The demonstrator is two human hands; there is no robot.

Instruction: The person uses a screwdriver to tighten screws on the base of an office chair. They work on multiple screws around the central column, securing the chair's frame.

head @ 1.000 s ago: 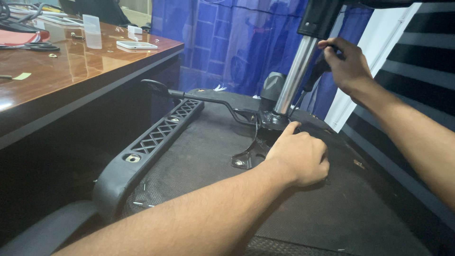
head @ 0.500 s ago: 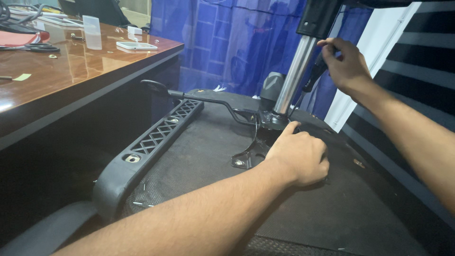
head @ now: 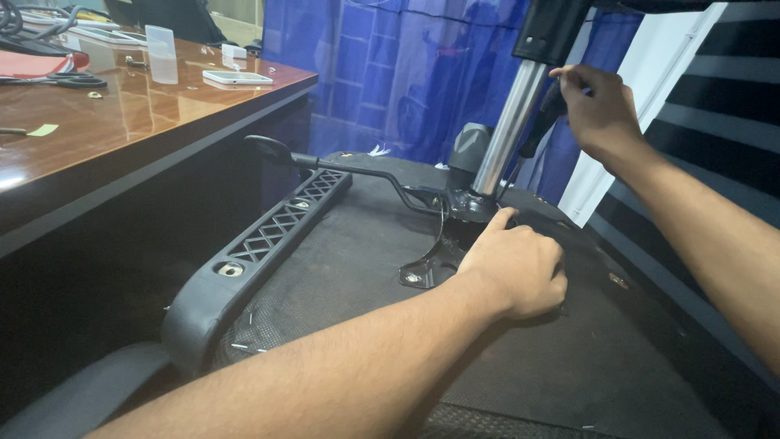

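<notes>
An office chair lies upturned in front of me, its black fabric seat underside [head: 569,366] facing up. A shiny gas-lift column [head: 509,130] rises from the metal mechanism plate [head: 443,244]. My left hand [head: 516,268] rests in a loose fist on the seat beside that plate, index finger touching near the column's foot. My right hand [head: 597,110] is raised beside the column and grips a dark tool handle [head: 540,122] that angles down toward the column's base. A black adjustment lever [head: 325,162] sticks out to the left.
A black plastic armrest bracket [head: 260,252] with lattice holes runs along the seat's left side. A glossy wooden desk [head: 106,146] stands at left with a phone [head: 237,77], a clear cup [head: 162,53] and scissors. Blue curtain [head: 390,73] hangs behind.
My right hand has shifted slightly on the tool handle beside the column. The left hand stays in place on the seat.
</notes>
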